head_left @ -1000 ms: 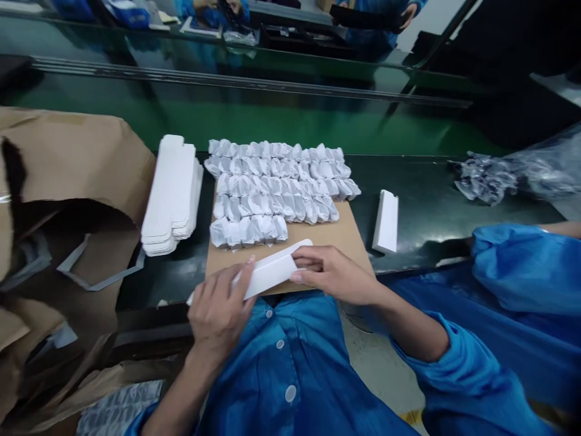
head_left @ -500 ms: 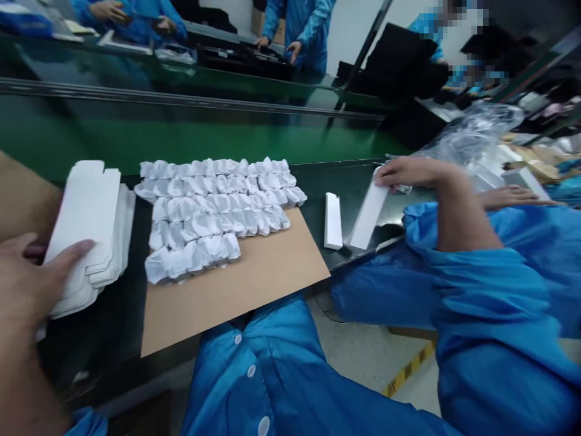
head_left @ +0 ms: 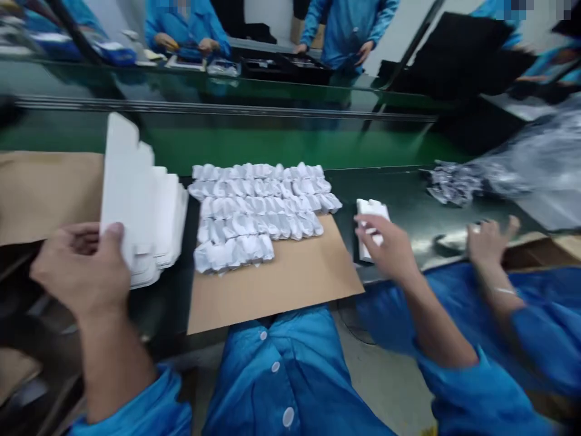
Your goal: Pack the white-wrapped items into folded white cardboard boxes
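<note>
On the left, my left hand pinches a flat white folded carton between thumb and fingers and holds it upright. Just behind that carton stands a stack of similar flat cartons. At the right, my right hand is over white narrow boxes lying side by side on the dark table. Its fingers are apart and partly cover the boxes; whether they touch them is hard to see. Between my hands, rows of white paper-wrapped pieces lie on a brown cardboard sheet.
A co-worker's hand rests at the table edge on the right. Behind it lies clear plastic wrapping. Brown cardboard stands at the far left. A raised green ledge runs along the back, with people working beyond it.
My left hand has lifted one flat carton off the stack. My right hand has brought the long white box leftward beside the other one. The view has turned right.
</note>
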